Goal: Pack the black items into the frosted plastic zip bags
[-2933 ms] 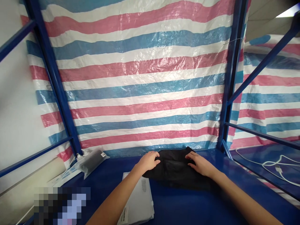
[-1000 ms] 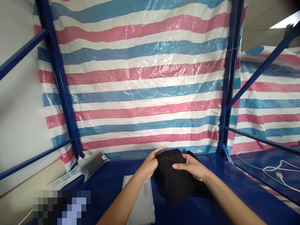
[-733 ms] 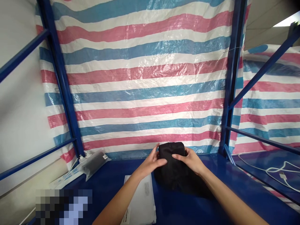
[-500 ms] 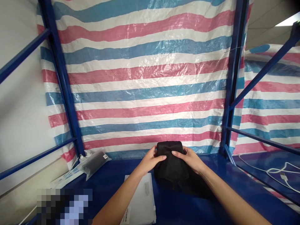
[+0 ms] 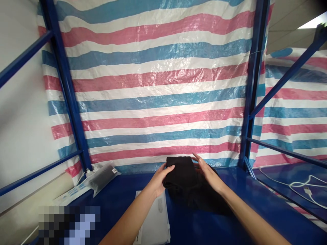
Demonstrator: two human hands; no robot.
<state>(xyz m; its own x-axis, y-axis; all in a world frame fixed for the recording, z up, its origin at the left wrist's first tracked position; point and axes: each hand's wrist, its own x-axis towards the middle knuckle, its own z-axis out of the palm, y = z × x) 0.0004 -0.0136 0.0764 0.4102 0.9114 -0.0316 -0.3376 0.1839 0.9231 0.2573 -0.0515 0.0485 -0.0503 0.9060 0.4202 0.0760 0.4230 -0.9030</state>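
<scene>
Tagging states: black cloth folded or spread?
Partly folded: the black cloth is squared up in the left hand, loose beneath the right hand.

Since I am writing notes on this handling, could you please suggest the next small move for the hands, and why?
Perhaps close the right hand on the black cloth: that hand looks open beside the folded part, while the left hand has its thumb on top.

premises: indoor, resembling a storeroom or workshop; exact use cannot be confirmed. evidence: blue metal posts (image 5: 71,102) with horizontal and diagonal bars, in the manner of racking, around a blue flat surface (image 5: 114,200); striped plastic sheeting (image 5: 158,95) hung across the back; white wall (image 5: 20,112) at left; panelled ceiling (image 5: 283,25) with bright light (image 5: 314,22) at upper right.
</scene>
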